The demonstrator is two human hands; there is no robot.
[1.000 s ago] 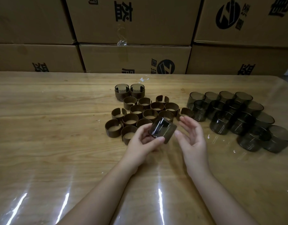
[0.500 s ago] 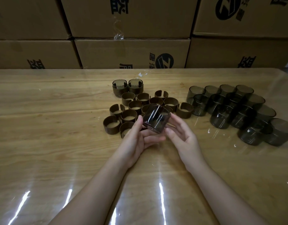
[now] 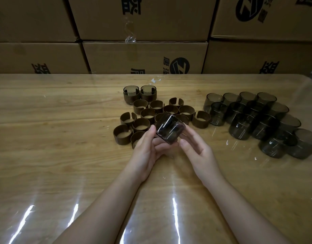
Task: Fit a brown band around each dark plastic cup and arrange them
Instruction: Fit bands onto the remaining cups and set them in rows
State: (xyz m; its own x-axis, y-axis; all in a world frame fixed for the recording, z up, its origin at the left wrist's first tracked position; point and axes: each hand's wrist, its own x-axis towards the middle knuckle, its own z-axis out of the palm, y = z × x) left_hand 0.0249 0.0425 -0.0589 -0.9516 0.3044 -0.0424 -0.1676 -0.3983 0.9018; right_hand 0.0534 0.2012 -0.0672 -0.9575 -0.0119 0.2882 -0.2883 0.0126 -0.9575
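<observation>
A dark plastic cup (image 3: 169, 130) is tilted on its side between my hands, above the near edge of a cluster of brown split bands (image 3: 148, 116). My left hand (image 3: 148, 149) grips its left side with thumb and fingers. My right hand (image 3: 195, 149) touches its right side with the fingertips. I cannot tell whether a band is on this cup. Two banded cups (image 3: 140, 94) stand side by side at the far edge of the band cluster. Several bare dark cups (image 3: 253, 118) are grouped on the right of the table.
The wooden table (image 3: 54, 138) has a glossy transparent cover with glare streaks near me. Stacked cardboard boxes (image 3: 144, 55) form a wall along the table's far edge. A scrap of clear tape (image 3: 156, 80) lies behind the banded cups.
The cup has risen and turned on its side between the hands. My right hand, apart from it a second ago, has closed in on its right side.
</observation>
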